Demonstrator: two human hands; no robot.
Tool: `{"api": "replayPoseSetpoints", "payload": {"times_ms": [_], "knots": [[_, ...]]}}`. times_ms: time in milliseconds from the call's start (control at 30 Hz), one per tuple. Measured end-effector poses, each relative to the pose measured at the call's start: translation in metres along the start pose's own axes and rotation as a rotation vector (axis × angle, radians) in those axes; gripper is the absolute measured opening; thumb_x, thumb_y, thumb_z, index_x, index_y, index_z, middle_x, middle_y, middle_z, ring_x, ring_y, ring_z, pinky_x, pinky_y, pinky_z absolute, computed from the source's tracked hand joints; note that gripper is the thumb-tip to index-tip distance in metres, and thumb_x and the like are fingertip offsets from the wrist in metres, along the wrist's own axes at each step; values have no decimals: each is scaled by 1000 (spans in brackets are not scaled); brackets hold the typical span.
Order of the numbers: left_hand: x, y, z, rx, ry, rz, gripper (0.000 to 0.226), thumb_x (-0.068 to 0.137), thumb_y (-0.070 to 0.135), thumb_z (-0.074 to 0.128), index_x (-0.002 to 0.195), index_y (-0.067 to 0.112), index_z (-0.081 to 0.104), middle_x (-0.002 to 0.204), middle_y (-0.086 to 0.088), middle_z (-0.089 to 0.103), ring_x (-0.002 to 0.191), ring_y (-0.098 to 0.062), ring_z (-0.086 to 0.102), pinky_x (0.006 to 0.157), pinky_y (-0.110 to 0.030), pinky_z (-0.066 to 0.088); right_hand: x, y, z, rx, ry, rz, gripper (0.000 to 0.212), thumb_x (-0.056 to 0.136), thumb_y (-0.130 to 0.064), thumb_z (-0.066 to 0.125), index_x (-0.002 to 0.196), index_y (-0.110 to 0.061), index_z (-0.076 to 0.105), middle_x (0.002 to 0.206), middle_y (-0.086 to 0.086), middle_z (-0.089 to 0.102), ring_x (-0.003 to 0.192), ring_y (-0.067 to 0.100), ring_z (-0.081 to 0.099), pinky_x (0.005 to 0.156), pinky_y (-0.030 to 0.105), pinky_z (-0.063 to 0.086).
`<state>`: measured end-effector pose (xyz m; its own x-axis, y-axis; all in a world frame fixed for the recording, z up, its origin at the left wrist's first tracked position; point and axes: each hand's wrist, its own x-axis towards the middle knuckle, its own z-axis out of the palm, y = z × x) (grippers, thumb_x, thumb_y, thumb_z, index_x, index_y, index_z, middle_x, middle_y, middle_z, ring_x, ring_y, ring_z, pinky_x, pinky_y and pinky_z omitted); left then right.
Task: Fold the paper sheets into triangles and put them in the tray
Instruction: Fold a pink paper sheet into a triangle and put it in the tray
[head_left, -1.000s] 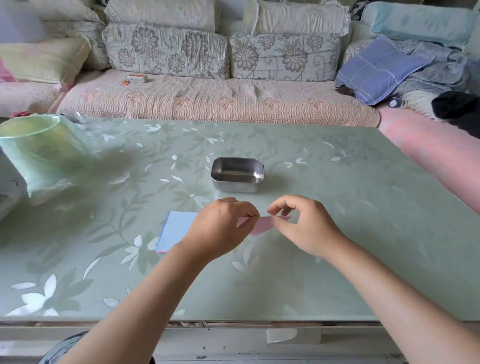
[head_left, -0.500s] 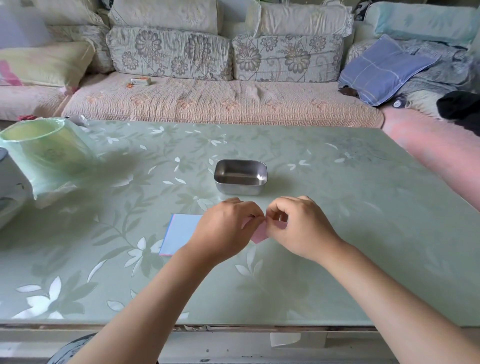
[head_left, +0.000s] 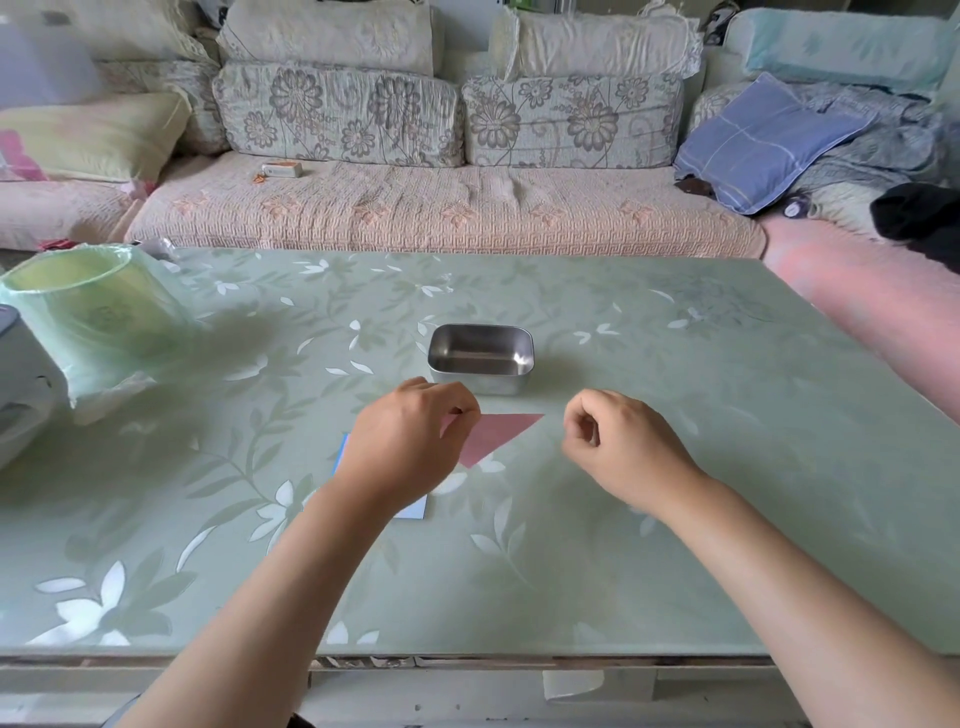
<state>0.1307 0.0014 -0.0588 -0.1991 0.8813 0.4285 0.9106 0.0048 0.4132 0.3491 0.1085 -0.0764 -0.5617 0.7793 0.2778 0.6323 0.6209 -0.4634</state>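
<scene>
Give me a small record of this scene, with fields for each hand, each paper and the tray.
left hand: pinches the left corner of the pink triangle
right hand: fingers curled, holds nothing, apart from the paper
pink triangle: folded, outside the tray, on its near side
blue sheet: on the table, mostly hidden by the left hand
tray: metal, no paper inside

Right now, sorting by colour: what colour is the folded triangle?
The triangle is pink, clearest in head view.
</scene>
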Motion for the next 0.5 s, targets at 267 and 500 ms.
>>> {"api": "replayPoseSetpoints", "payload": {"times_ms": [267, 500], "knots": [[-7, 10, 4, -34, 16, 73, 6, 89, 30, 65, 84, 31, 68, 66, 21, 50, 73, -11, 55, 57, -31, 48, -4, -18, 6, 185, 50, -122, 18, 90, -40, 60, 103, -29, 65, 96, -19, 62, 75, 9, 61, 74, 25, 49], [-5, 13, 7, 49, 91, 202, 10, 85, 29, 63, 79, 30, 71, 66, 12, 65, 68, -18, 58, 60, -31, 46, -2, -23, 8, 140, 118, -177, 11, 91, -18, 71, 80, -20, 73, 76, -11, 69, 67, 16, 58, 79, 36, 46]]}}
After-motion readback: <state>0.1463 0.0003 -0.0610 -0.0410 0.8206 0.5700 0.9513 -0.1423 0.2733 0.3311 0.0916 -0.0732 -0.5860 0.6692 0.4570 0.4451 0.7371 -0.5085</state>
